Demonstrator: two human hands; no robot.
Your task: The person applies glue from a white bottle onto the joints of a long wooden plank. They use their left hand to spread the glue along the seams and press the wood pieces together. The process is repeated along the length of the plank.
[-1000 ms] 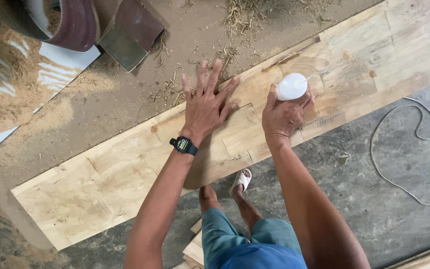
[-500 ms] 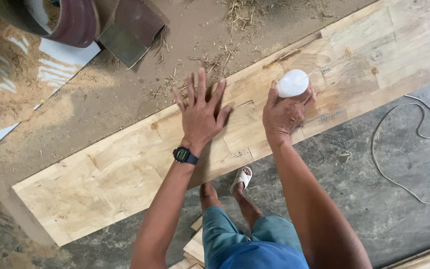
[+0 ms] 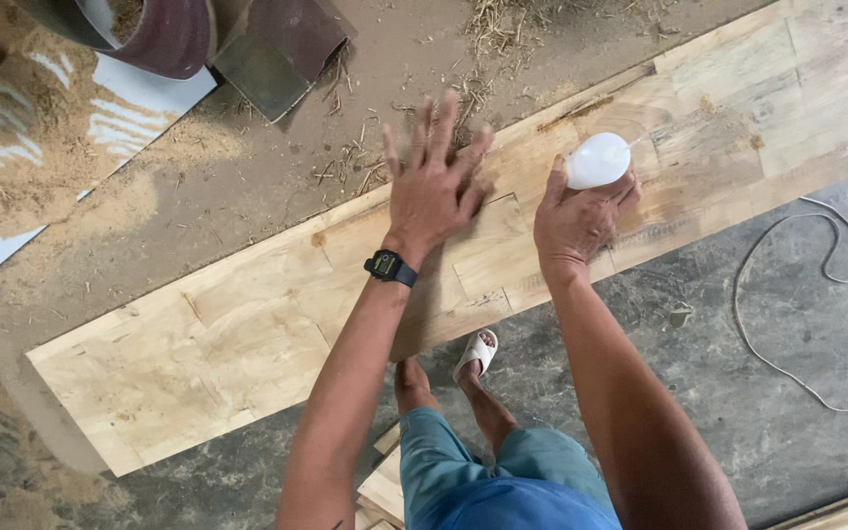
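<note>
A long pale wooden panel (image 3: 198,344), joined from many small blocks, lies slantwise across a dusty bench. My left hand (image 3: 436,186), with a black watch on the wrist, lies flat on the panel with fingers spread, close to its far edge. My right hand (image 3: 576,221) grips a small white plastic bottle (image 3: 598,160) and holds it tipped down against the wood, just right of the left hand.
Sawdust and straw cover the bench (image 3: 247,167) beyond the panel. A dark red sanding belt (image 3: 179,34) and a white sheet (image 3: 12,196) sit at the top left. A grey cord (image 3: 797,294) loops on the concrete floor at right. My sandalled foot (image 3: 475,351) stands below the panel.
My left hand has slid over the panel, back toward me and then out to the far edge and slightly right. The right hand with the bottle stayed in place.
</note>
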